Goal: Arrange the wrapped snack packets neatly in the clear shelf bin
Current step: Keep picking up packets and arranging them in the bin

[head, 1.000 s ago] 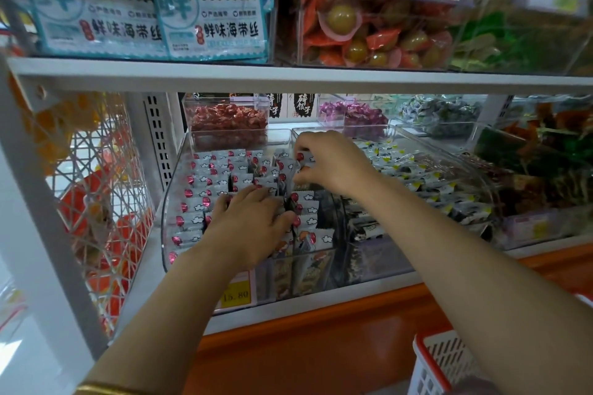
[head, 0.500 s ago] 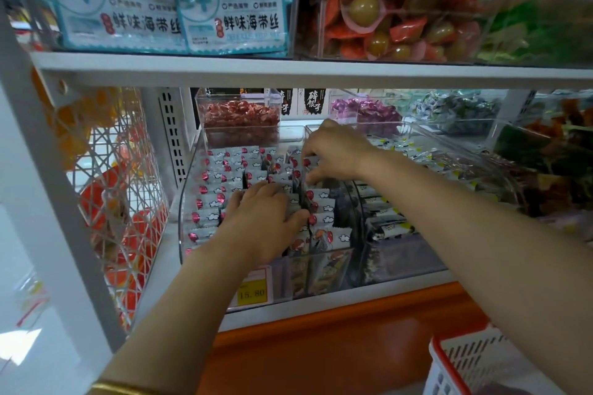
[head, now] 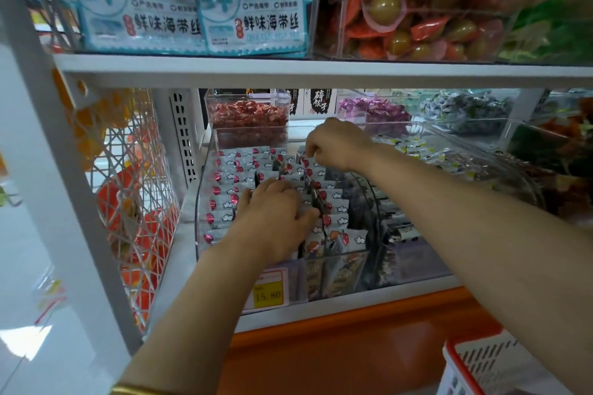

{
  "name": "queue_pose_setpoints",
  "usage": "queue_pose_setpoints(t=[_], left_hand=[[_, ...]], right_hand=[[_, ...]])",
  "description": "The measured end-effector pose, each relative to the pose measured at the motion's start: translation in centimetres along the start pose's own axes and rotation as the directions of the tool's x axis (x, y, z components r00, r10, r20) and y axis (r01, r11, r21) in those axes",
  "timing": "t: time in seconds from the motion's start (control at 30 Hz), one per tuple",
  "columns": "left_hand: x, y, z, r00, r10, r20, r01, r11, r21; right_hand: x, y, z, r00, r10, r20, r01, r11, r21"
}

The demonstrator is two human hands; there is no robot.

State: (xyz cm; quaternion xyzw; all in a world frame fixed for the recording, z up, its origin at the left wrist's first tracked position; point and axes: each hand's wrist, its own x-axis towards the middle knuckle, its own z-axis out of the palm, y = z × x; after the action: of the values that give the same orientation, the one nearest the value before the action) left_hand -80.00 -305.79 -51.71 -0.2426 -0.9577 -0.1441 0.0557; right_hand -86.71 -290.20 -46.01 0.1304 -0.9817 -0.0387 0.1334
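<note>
Snack packets [head: 229, 170], white with red dots and little clouds, are standing on edge in tight rows inside the clear bin [head: 198, 228], filling it from its front wall to its back. The left hand [head: 272, 218] is lying palm down over the middle rows. Its fingers are stretching forward and flat, pressing on the packet tops, and its thumb is leaning against the row toward the bin's right side. The right hand [head: 337, 144] is reaching to the back right part of the bin, fingers curling downward and pinching the top edge of a packet there.

A yellow price tag [head: 268, 293] is sitting on the bin's front wall. Just right of the bin, a second clear bin [head: 417, 263] is holding dark packets [head: 401, 234]. Behind the bin a small box of red sweets [head: 247, 119] is standing, and purple sweets [head: 375, 112] are lying behind the bin's right corner. Above the bin a white shelf [head: 288, 70] is carrying seaweed packs [head: 250, 19]. Left of the bin a white mesh panel [head: 128, 186] is hanging. Below the bin an orange base [head: 353, 330] is running along, and down to the bin's right a red-rimmed basket [head: 481, 365] is showing. A gold bangle [head: 134, 390] is circling the left wrist.
</note>
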Motion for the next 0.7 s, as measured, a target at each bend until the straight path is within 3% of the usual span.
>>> queue_pose_setpoints(t=[0.1,0.2,0.37,0.53,0.63,0.7], left_hand=[[-0.1,0.0,-0.2,1.000,-0.010,-0.005,0.010,1.000,-0.003],[-0.2,0.0,-0.4,1.000,-0.010,-0.023,0.010,1.000,-0.003],[-0.3,-0.1,-0.8,0.994,-0.016,-0.104,0.010,0.998,-0.058],[-0.5,0.0,-1.1,0.964,-0.053,-0.261,0.004,0.982,-0.186],[-1.0,0.5,-1.5,0.930,-0.121,-0.348,0.002,0.946,-0.325],[-1.4,1.0,-1.6,0.926,-0.165,-0.338,-0.012,0.885,-0.465]], right_hand=[[0.6,-0.6,1.4,0.996,0.003,0.087,0.010,0.988,-0.153],[0.8,-0.6,1.9,0.997,-0.004,0.078,0.016,0.987,-0.159],[0.1,0.4,0.1,0.999,0.041,-0.007,-0.039,0.985,0.165],[-3.2,1.2,-1.6,0.938,0.225,-0.262,-0.114,0.918,0.381],[-6.4,0.8,-2.1,0.856,0.372,-0.361,-0.089,0.792,0.604],[-8.6,0.2,-2.4,0.820,0.478,-0.314,-0.060,0.618,0.784]])
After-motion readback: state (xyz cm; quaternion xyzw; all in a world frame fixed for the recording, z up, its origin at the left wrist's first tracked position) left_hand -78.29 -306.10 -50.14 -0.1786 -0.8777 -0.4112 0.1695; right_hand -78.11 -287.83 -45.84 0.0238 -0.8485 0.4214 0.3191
